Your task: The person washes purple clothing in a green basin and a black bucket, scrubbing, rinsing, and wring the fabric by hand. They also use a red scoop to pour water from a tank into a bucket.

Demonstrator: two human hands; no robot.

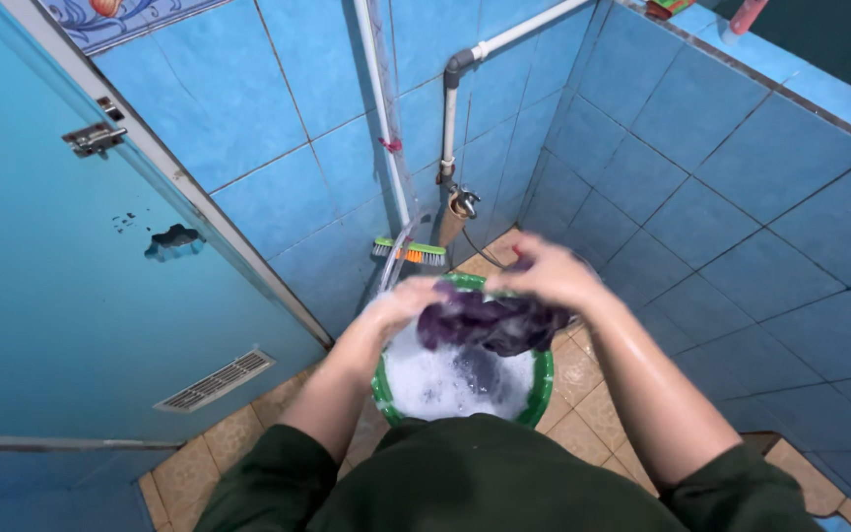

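Head view looks down on 2 wet hands working a purple cloth [492, 323] over a green basin [542, 384] of suds. The left hand [401, 300] grips the cloth's end at 9 o'clock; the right hand [547, 273], blurred, clutches the other end at 1 o'clock, slightly higher. The cloth's long axis runs left to right between them, bunched and sagging just above the foam, with both hands equally close. Behind the basin, at 12 o'clock, a brush [411, 252] lies against the blue tiled wall below a tap [462, 203]. A blue door [71, 296] stands at 9 o'clock.
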